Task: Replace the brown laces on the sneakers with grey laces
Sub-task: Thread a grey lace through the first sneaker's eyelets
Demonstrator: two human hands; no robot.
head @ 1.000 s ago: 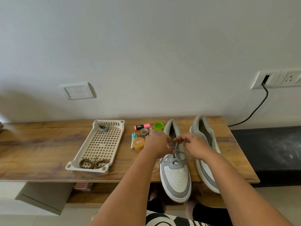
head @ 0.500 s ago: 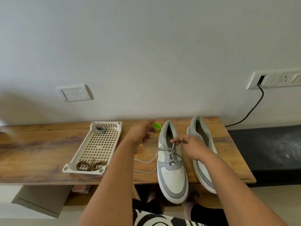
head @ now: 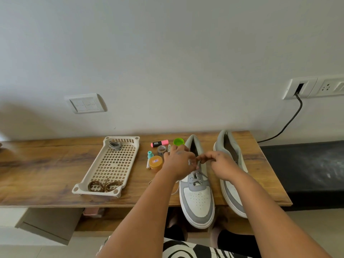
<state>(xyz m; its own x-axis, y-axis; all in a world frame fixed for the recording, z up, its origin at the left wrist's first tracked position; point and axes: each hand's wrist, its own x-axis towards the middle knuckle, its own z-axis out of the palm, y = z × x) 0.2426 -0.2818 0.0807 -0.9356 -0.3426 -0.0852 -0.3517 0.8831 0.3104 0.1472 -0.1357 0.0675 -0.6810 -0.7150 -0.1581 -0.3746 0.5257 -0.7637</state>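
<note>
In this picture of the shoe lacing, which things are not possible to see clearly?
- Head view: the upper eyelets of the left sneaker are hidden by the left hand and right hand.
- The right sneaker: its lacing area is covered by the right forearm.
- The orange jar: label too small to read.
- The wall socket: cut off by the right edge.

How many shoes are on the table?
2. One sneaker lies under both hands, half laced in grey. The other sneaker lies beside it on the right, partly hidden by the arm, toes over the table edge.
</note>
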